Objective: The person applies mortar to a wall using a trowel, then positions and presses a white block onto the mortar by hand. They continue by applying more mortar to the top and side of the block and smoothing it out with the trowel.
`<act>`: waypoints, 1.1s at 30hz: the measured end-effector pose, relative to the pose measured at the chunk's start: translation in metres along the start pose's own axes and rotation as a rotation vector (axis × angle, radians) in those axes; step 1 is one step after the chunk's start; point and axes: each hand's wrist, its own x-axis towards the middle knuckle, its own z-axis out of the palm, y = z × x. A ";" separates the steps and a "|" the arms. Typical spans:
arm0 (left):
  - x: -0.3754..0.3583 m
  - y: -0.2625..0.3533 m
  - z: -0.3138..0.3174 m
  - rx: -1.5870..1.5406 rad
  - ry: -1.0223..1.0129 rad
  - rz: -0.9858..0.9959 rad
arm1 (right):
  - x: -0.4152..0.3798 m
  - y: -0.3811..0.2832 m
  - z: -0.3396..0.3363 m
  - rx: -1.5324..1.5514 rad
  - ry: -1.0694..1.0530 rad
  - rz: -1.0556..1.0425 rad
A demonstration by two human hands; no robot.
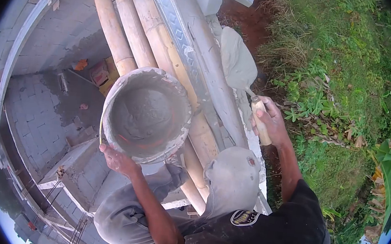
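My right hand (274,122) grips the pale wooden handle of a trowel (238,60). Grey mortar coats the trowel's blade, which points away from me along the wall edge. On the other side, my left hand (122,162) has hold of a bucket (187,90) by its near left side, the fingers partly hidden beneath it. Wet grey mortar (146,109) lies inside the bucket, and dried mortar crusts its rim. A thin wire handle hangs down the bucket's left side. The bucket overlaps the bamboo poles (134,25) in this view.
A patterned metal strip (169,9) runs beside the poles. My knee (232,178) is bent close to the wall top (260,164). To the left, a block-walled space drops to a lower floor (39,115); a grassy slope (341,51) falls away on the right.
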 end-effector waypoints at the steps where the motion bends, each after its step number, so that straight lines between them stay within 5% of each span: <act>1: 0.001 0.000 -0.001 -0.003 -0.019 0.005 | 0.005 -0.010 -0.002 -0.039 0.128 -0.022; 8: -0.004 0.002 0.000 -0.005 -0.045 -0.001 | 0.150 -0.080 -0.001 -0.523 0.232 -0.114; 13: -0.005 0.002 -0.002 -0.018 -0.092 -0.029 | 0.254 -0.109 -0.008 -1.302 0.416 -0.324; 16: -0.002 -0.004 -0.003 -0.017 -0.088 -0.021 | 0.274 -0.107 0.002 -1.355 0.470 -0.189; 33: -0.004 0.002 0.000 0.006 -0.056 -0.027 | 0.288 -0.041 0.008 -1.225 0.578 -0.388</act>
